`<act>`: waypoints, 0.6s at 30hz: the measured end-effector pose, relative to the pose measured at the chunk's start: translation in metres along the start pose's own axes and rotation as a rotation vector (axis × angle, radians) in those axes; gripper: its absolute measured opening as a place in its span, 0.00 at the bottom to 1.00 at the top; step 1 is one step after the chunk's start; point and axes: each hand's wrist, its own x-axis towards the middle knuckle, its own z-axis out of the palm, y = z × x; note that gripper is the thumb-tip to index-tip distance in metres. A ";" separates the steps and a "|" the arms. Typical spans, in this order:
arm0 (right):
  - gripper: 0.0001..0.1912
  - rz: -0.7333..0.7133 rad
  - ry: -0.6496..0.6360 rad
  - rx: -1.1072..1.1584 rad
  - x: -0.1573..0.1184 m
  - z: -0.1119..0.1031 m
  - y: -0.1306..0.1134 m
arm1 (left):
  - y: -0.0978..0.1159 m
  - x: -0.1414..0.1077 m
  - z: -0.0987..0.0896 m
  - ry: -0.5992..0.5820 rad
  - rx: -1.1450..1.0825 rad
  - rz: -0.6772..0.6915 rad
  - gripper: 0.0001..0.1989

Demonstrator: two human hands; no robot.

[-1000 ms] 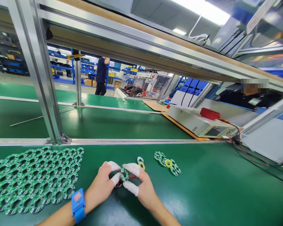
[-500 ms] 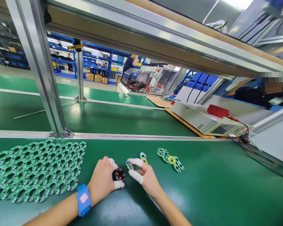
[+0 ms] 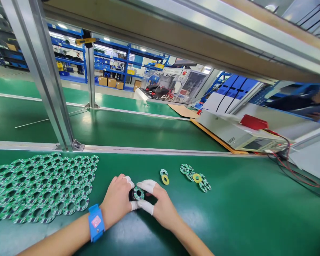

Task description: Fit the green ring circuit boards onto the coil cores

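Note:
My left hand [image 3: 117, 196], with a blue wrist strap [image 3: 95, 223] and white finger cots, is closed around a small black cylindrical part [image 3: 131, 195]. A green ring-shaped circuit board [image 3: 138, 193] lies against the open end of that part. The thumb and a finger of my right hand [image 3: 160, 204], also in white cots, pinch the board's edge. Beyond the right hand are a small pale ring [image 3: 163, 172] and a yellow ring [image 3: 165, 180]. More round green boards [image 3: 187, 169] lie farther right, with another yellow ring [image 3: 197, 178] among them.
Many green ring boards [image 3: 42, 188] are spread in rows on the left of the green bench [image 3: 242, 206]. A metal post [image 3: 46, 78] and rail [image 3: 154, 150] stand at the back. A bench instrument [image 3: 237, 131] with cables sits back right; a person [image 3: 296, 103] is beyond it.
My right hand has moved left, bringing the ring board from beside the black part onto its open end. The left hand has stayed around the part. The view has shifted slightly.

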 end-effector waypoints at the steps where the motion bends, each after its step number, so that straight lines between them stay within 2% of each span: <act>1: 0.19 -0.008 -0.005 -0.017 0.000 0.000 0.001 | 0.000 0.000 0.000 -0.001 -0.001 -0.003 0.15; 11: 0.20 -0.054 -0.023 -0.174 0.000 -0.003 0.004 | 0.000 -0.001 0.001 0.009 -0.013 -0.002 0.17; 18: 0.19 -0.057 -0.015 -0.173 0.001 -0.001 0.003 | -0.001 -0.002 0.001 0.010 -0.031 -0.005 0.19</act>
